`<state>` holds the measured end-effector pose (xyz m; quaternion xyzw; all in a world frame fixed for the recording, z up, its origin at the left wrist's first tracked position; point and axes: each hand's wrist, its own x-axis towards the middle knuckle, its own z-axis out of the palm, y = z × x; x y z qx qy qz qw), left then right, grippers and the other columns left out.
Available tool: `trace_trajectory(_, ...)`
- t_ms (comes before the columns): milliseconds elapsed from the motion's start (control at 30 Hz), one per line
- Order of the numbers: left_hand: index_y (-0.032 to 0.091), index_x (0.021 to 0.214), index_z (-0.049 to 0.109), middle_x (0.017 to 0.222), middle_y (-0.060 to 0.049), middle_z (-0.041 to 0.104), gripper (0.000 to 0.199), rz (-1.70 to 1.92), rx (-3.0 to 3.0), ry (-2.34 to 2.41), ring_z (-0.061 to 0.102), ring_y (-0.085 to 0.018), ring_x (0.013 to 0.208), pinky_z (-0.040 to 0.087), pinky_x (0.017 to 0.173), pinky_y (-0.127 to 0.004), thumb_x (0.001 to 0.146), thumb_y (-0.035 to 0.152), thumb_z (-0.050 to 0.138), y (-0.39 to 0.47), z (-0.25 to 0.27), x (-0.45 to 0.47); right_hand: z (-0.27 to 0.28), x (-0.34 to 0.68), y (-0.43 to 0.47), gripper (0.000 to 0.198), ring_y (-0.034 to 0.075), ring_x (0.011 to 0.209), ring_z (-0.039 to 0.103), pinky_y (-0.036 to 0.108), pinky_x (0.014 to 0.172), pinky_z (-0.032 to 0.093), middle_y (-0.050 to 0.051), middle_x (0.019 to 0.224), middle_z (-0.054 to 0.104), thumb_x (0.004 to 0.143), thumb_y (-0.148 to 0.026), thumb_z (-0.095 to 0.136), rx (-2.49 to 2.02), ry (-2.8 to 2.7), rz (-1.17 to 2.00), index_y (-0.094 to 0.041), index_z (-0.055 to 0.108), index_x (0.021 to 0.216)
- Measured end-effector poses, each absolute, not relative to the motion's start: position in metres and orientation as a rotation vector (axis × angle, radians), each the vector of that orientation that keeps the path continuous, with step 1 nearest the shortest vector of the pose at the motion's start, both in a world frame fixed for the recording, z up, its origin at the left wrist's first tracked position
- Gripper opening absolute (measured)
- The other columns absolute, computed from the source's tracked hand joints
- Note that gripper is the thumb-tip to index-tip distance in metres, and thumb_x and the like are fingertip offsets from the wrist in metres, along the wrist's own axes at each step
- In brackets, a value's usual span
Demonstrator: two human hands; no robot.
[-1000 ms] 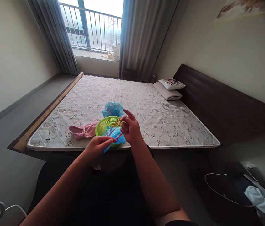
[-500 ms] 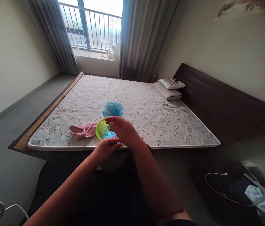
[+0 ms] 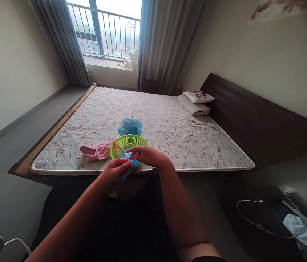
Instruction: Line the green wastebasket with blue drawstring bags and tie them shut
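Note:
My left hand (image 3: 117, 169) is closed in a pinch on a blue plastic bag with a red drawstring (image 3: 118, 151), at the near rim of a lime-green mesh basket (image 3: 133, 139). The red string rises in a loop from the fingertips against the basket's left side. My right hand (image 3: 150, 156) reaches over the basket, its bent fingers closed on the blue plastic bag (image 3: 136, 161); the exact grip is partly hidden. Left of the basket lies a pink cloth (image 3: 96, 151), folded and fuzzy. Just behind it a second blue plastic bag (image 3: 131, 126) stands open with a red string.
Under these things is a bare letter-print mattress (image 3: 153, 109) in a dark bed frame. Two pillows (image 3: 197, 102) lie by the headboard (image 3: 246, 102). A white cable (image 3: 247, 217) and a pale crumpled cloth (image 3: 297, 225) are on the dark surface at lower right.
My right hand has moved lower and to the right, uncovering the basket's rim. My left hand has shifted left and slightly down, and the red drawstring now shows as a raised loop.

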<state>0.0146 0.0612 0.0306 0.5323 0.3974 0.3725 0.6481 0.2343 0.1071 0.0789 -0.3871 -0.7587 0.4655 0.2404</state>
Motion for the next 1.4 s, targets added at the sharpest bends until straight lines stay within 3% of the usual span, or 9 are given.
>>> trace_trajectory(200,0.013,0.094,0.081,0.069,-0.007,0.073,0.053,1.066,1.015,1.039,0.055,-0.012,0.051,0.044,0.051,-0.024,0.079,0.063,0.087,0.065,0.027,0.016,0.091,0.241,0.099,0.014,0.014,0.074,0.066,0.027,0.069,0.048,-0.001,0.08,0.075,0.096,-0.028,0.067,-1.126,-2.055,1.221,-0.021,0.079,0.093)
trace_trajectory(400,0.012,0.101,0.08,0.071,-0.007,0.075,0.062,1.095,0.894,1.128,0.062,-0.014,0.054,0.048,0.053,-0.024,0.071,0.065,0.093,0.067,0.025,0.017,0.106,0.228,0.08,0.012,0.012,0.068,0.061,0.025,0.062,0.044,-0.004,0.075,0.067,0.095,-0.027,0.063,-1.108,-2.031,1.326,-0.022,0.074,0.1)
trace_trajectory(667,0.01,0.098,0.085,0.071,-0.011,0.076,0.071,1.098,1.142,1.29,0.066,-0.017,0.062,0.051,0.062,-0.027,0.074,0.076,0.085,0.065,0.036,0.012,0.104,0.224,0.078,0.015,0.014,0.074,0.062,0.029,0.072,0.051,-0.004,0.077,0.065,0.092,-0.034,0.069,-1.067,-1.614,1.159,-0.024,0.07,0.102)
trace_trajectory(933,0.011,0.11,0.082,0.075,-0.004,0.073,0.048,1.206,0.633,0.932,0.052,-0.006,0.054,0.045,0.053,-0.018,0.08,0.047,0.094,0.066,0.037,0.02,0.077,0.193,0.074,0.034,0.009,0.05,0.044,0.026,0.049,0.054,-0.012,0.06,0.048,0.077,-0.043,0.079,-0.926,-0.976,1.566,-0.024,0.059,0.098)
trace_trajectory(1033,0.011,0.105,0.08,0.096,-0.008,0.078,0.025,1.184,0.409,0.785,0.054,-0.003,0.055,0.05,0.055,-0.015,0.087,0.026,0.088,0.066,0.04,0.014,0.065,0.194,0.074,0.034,0.011,0.056,0.052,0.031,0.057,0.06,-0.009,0.066,0.054,0.077,-0.042,0.078,-1.011,-1.115,1.679,-0.023,0.062,0.101)
trace_trajectory(1133,0.011,0.101,0.079,0.09,-0.006,0.075,0.016,1.145,0.342,0.742,0.06,-0.004,0.058,0.053,0.055,-0.014,0.088,0.019,0.085,0.066,0.04,0.009,0.061,0.201,0.076,0.018,0.019,0.079,0.068,0.041,0.082,0.064,0.001,0.084,0.067,0.083,-0.033,0.071,-1.189,-1.404,1.356,-0.022,0.067,0.097)
trace_trajectory(1267,0.01,0.095,0.08,0.074,-0.003,0.069,0.033,1.069,0.551,0.738,0.064,-0.009,0.06,0.056,0.057,-0.018,0.075,0.03,0.099,0.067,0.041,0.005,0.065,0.207,0.082,0.025,0.029,0.142,0.057,0.052,0.127,0.039,0.013,0.142,0.067,0.089,-0.022,0.069,-1.16,-1.67,0.691,-0.022,0.074,0.114)
trace_trajectory(1333,0.011,0.091,0.081,0.071,-0.004,0.069,0.043,0.996,0.71,0.776,0.064,-0.012,0.06,0.056,0.057,-0.021,0.069,0.042,0.102,0.068,0.044,0.001,0.064,0.207,0.084,0.034,0.027,0.146,0.055,0.049,0.129,0.036,0.011,0.149,0.065,0.093,-0.025,0.069,-1.041,-1.804,0.802,-0.024,0.072,0.127)
trace_trajectory(1400,0.013,0.086,0.082,0.069,-0.005,0.07,0.047,0.915,0.886,0.832,0.066,-0.015,0.061,0.057,0.059,-0.024,0.069,0.053,0.1,0.071,0.049,-0.004,0.058,0.206,0.086,0.038,0.024,0.127,0.068,0.043,0.116,0.05,0.007,0.132,0.074,0.096,-0.034,0.07,-0.983,-1.88,1.065,-0.026,0.069,0.133)
